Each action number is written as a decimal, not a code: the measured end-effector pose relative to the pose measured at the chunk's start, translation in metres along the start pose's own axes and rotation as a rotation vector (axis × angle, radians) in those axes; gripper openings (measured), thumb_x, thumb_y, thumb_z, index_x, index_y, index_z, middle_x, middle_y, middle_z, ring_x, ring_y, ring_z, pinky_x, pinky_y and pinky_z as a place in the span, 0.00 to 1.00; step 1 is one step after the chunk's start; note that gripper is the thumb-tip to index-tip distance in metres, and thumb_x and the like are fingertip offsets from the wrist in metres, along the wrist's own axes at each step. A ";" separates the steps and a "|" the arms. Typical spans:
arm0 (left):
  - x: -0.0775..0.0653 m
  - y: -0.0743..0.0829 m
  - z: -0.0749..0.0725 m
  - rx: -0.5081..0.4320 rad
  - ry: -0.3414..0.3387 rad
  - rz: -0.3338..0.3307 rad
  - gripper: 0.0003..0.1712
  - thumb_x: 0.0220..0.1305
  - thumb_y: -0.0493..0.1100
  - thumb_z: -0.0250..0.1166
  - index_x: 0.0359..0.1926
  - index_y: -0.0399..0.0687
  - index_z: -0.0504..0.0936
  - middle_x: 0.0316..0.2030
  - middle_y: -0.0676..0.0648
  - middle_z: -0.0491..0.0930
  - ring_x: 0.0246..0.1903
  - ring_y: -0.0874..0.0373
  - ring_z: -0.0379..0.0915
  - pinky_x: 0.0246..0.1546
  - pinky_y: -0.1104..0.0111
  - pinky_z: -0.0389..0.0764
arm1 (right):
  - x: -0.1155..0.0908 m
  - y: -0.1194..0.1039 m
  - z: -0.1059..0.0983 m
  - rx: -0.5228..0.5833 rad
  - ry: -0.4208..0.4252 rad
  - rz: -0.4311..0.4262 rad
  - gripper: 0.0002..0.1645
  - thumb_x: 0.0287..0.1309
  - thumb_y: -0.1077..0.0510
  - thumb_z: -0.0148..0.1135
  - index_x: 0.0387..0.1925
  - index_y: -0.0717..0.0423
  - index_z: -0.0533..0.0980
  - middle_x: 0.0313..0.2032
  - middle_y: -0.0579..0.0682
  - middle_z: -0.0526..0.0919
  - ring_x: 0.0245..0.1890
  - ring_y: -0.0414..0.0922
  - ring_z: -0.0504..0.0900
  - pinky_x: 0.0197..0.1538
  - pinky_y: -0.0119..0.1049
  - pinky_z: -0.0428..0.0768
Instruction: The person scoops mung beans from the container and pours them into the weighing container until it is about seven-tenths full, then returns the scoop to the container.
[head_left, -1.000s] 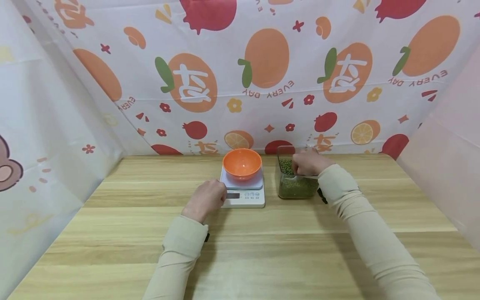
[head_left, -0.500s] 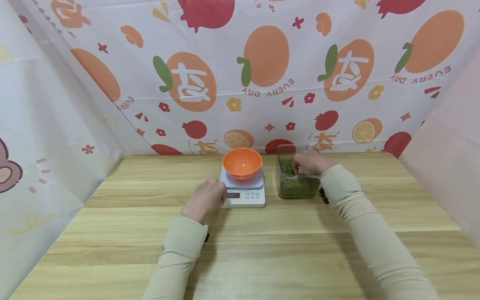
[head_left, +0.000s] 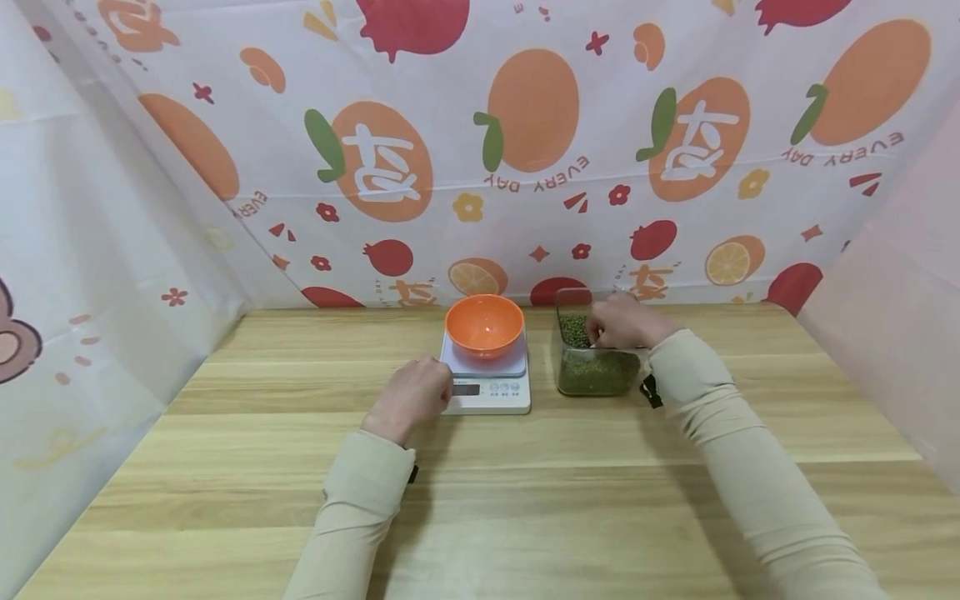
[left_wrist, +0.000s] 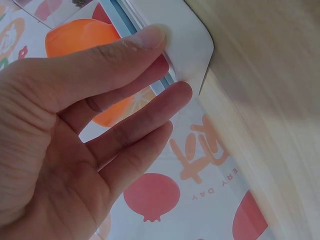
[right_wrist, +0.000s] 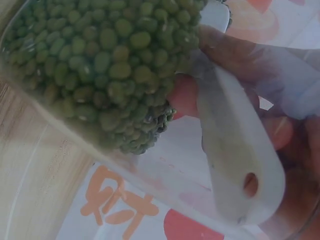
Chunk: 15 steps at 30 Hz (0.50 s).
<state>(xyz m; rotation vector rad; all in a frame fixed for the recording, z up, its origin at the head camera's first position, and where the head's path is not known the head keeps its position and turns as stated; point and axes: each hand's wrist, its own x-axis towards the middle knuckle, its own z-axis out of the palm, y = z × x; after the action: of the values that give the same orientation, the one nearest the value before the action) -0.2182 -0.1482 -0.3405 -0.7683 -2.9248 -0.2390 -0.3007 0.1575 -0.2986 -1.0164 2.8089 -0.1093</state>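
Note:
An orange bowl point(head_left: 484, 325) stands on the platform of a white digital kitchen scale point(head_left: 491, 398). My left hand point(head_left: 411, 400) holds the scale's near left corner; in the left wrist view the thumb point(left_wrist: 150, 37) lies on the white casing, with fingertips at its side. To the right, a clear container point(head_left: 596, 379) is partly filled with green mung beans point(head_left: 575, 332). Inside it, my right hand point(head_left: 621, 321) grips a white spoon point(right_wrist: 235, 145) by its flat, holed handle. The spoon's other end is mostly hidden by beans in the right wrist view.
A light wood table point(head_left: 480, 508) carries everything. Behind it hangs a fruit-printed cloth point(head_left: 465, 133), close to the bowl and container. Plain-toned cloth walls point(head_left: 892, 333) stand on both sides.
My right hand and wrist have shifted slightly right and up at the container, showing more of the beans. The left hand, scale and bowl stay put; the head view tilts a little.

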 end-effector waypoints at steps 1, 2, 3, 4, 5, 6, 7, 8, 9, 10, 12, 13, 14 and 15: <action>0.000 0.000 0.000 0.001 -0.001 -0.001 0.18 0.41 0.24 0.57 0.08 0.49 0.68 0.11 0.51 0.63 0.14 0.60 0.56 0.14 0.72 0.57 | 0.000 0.000 -0.001 0.004 0.005 0.003 0.09 0.48 0.65 0.58 0.19 0.49 0.76 0.21 0.43 0.75 0.23 0.42 0.69 0.56 0.55 0.61; 0.000 0.000 -0.001 0.002 -0.002 -0.001 0.18 0.40 0.24 0.56 0.08 0.49 0.67 0.11 0.52 0.62 0.14 0.60 0.56 0.14 0.72 0.57 | -0.001 0.001 -0.001 0.008 0.008 0.001 0.09 0.48 0.65 0.57 0.20 0.50 0.77 0.23 0.44 0.76 0.24 0.43 0.70 0.54 0.55 0.64; 0.000 0.000 -0.001 0.002 0.000 0.002 0.18 0.40 0.24 0.56 0.08 0.49 0.67 0.10 0.52 0.61 0.14 0.60 0.55 0.14 0.72 0.56 | -0.001 0.001 -0.002 0.012 0.013 0.004 0.09 0.47 0.65 0.57 0.20 0.49 0.77 0.24 0.45 0.77 0.25 0.43 0.70 0.53 0.53 0.66; 0.000 -0.001 -0.001 0.002 0.003 0.004 0.18 0.40 0.24 0.55 0.07 0.49 0.67 0.10 0.52 0.61 0.14 0.61 0.55 0.14 0.72 0.56 | -0.001 0.001 -0.002 0.014 0.020 0.008 0.08 0.47 0.65 0.58 0.20 0.49 0.77 0.25 0.45 0.77 0.27 0.43 0.71 0.50 0.51 0.68; 0.000 -0.001 -0.001 0.003 0.005 0.007 0.18 0.39 0.24 0.55 0.07 0.49 0.66 0.10 0.52 0.60 0.14 0.61 0.54 0.14 0.72 0.55 | -0.001 0.001 -0.003 0.013 0.027 0.004 0.08 0.47 0.64 0.58 0.20 0.49 0.77 0.25 0.46 0.77 0.27 0.43 0.71 0.48 0.50 0.69; 0.000 -0.001 -0.001 0.006 0.007 0.010 0.18 0.38 0.23 0.54 0.07 0.49 0.66 0.10 0.53 0.60 0.14 0.61 0.54 0.14 0.73 0.55 | -0.001 0.001 -0.004 0.013 0.035 0.003 0.07 0.46 0.64 0.59 0.20 0.49 0.77 0.25 0.46 0.77 0.28 0.44 0.71 0.45 0.48 0.70; 0.000 -0.001 0.000 0.008 0.009 0.011 0.18 0.38 0.23 0.54 0.07 0.49 0.66 0.10 0.53 0.60 0.14 0.61 0.54 0.14 0.73 0.55 | -0.001 0.001 -0.004 0.013 0.041 0.000 0.07 0.46 0.63 0.59 0.19 0.48 0.77 0.26 0.46 0.76 0.28 0.44 0.71 0.41 0.47 0.70; 0.000 -0.001 0.000 0.010 0.010 0.012 0.18 0.38 0.23 0.54 0.07 0.49 0.66 0.10 0.53 0.60 0.14 0.61 0.54 0.14 0.73 0.55 | -0.002 0.001 -0.005 0.013 0.049 -0.007 0.07 0.45 0.63 0.60 0.19 0.48 0.77 0.25 0.45 0.76 0.28 0.44 0.71 0.41 0.47 0.70; 0.000 -0.001 0.000 0.010 0.009 0.012 0.18 0.38 0.23 0.55 0.07 0.49 0.66 0.10 0.52 0.61 0.14 0.61 0.55 0.14 0.72 0.56 | -0.002 0.001 -0.005 0.016 0.052 -0.007 0.06 0.45 0.62 0.61 0.18 0.48 0.76 0.25 0.45 0.76 0.28 0.43 0.71 0.41 0.46 0.70; 0.000 -0.001 0.000 0.009 0.006 0.009 0.18 0.39 0.23 0.55 0.07 0.49 0.67 0.10 0.52 0.62 0.14 0.61 0.55 0.14 0.72 0.57 | -0.003 0.001 -0.006 0.020 0.051 -0.008 0.06 0.45 0.61 0.62 0.18 0.48 0.76 0.24 0.44 0.76 0.27 0.43 0.71 0.40 0.45 0.70; 0.000 -0.001 0.000 0.009 0.000 0.004 0.18 0.40 0.24 0.56 0.08 0.49 0.68 0.11 0.52 0.64 0.15 0.60 0.57 0.15 0.72 0.58 | -0.004 0.001 -0.006 0.030 0.051 -0.005 0.07 0.45 0.61 0.63 0.17 0.48 0.75 0.23 0.44 0.76 0.26 0.43 0.70 0.36 0.44 0.71; 0.000 0.000 0.000 0.008 -0.003 0.002 0.17 0.40 0.24 0.57 0.09 0.49 0.68 0.11 0.51 0.64 0.15 0.60 0.58 0.15 0.72 0.59 | -0.004 0.002 -0.005 0.035 0.053 -0.004 0.07 0.45 0.61 0.62 0.17 0.49 0.75 0.22 0.44 0.75 0.26 0.43 0.70 0.34 0.43 0.71; 0.000 0.000 0.000 0.007 -0.007 -0.001 0.17 0.40 0.24 0.57 0.09 0.49 0.68 0.12 0.51 0.65 0.15 0.60 0.58 0.15 0.72 0.59 | -0.005 0.002 -0.006 0.041 0.053 -0.003 0.07 0.45 0.62 0.62 0.17 0.49 0.75 0.23 0.45 0.75 0.25 0.43 0.70 0.33 0.42 0.71; 0.000 0.000 0.000 0.008 -0.008 -0.002 0.17 0.40 0.24 0.57 0.09 0.49 0.69 0.12 0.51 0.65 0.15 0.60 0.58 0.15 0.72 0.59 | -0.005 0.002 -0.006 0.046 0.053 0.000 0.07 0.46 0.62 0.62 0.17 0.49 0.75 0.23 0.45 0.75 0.25 0.43 0.70 0.31 0.41 0.71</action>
<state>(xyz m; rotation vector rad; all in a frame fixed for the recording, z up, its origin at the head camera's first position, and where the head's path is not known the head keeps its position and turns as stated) -0.2178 -0.1480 -0.3404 -0.7673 -2.9324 -0.2251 -0.2989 0.1627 -0.2925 -1.0178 2.8398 -0.2029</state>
